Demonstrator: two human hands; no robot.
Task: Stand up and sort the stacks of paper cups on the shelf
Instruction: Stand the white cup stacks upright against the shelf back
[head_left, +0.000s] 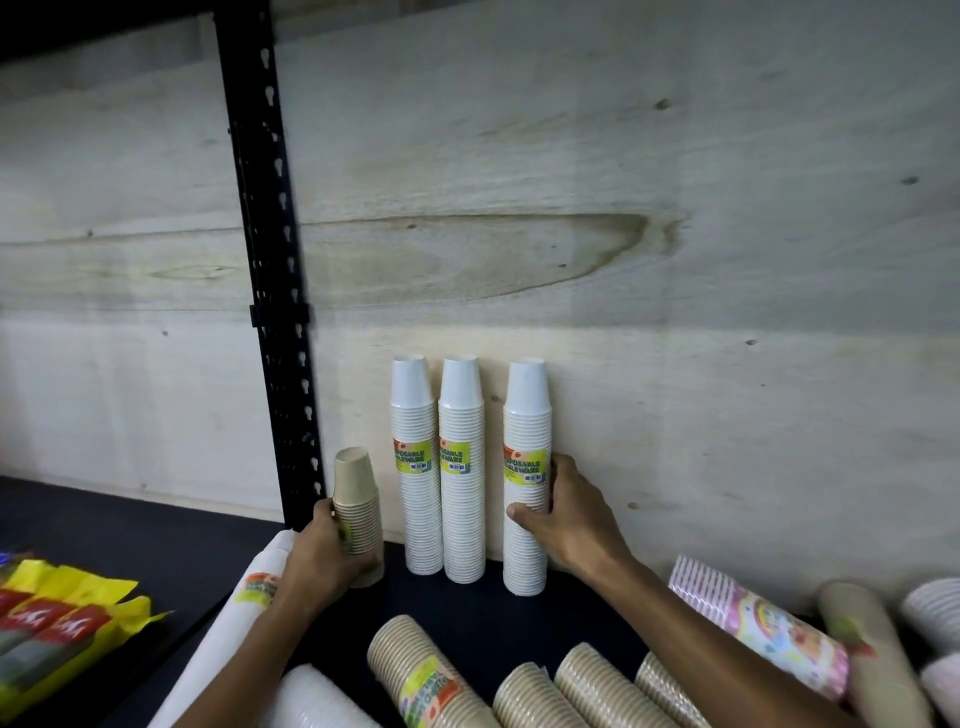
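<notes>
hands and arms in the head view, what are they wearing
Nothing visible: the left hand and right hand are bare, with no gloves, rings, watch or bands in sight. Both forearms are bare too, with no sleeve reaching into the picture.

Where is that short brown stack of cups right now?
In the head view the short brown stack stands upright at the back of the shelf, held by the left hand, between the black upright post and the three tall white stacks.

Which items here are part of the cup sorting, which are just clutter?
Job:
- white stacks, standing; right hand holds one
- brown stack in left hand
- lying stacks
- pink stack

Lying about:
- yellow packets
- black post
</notes>
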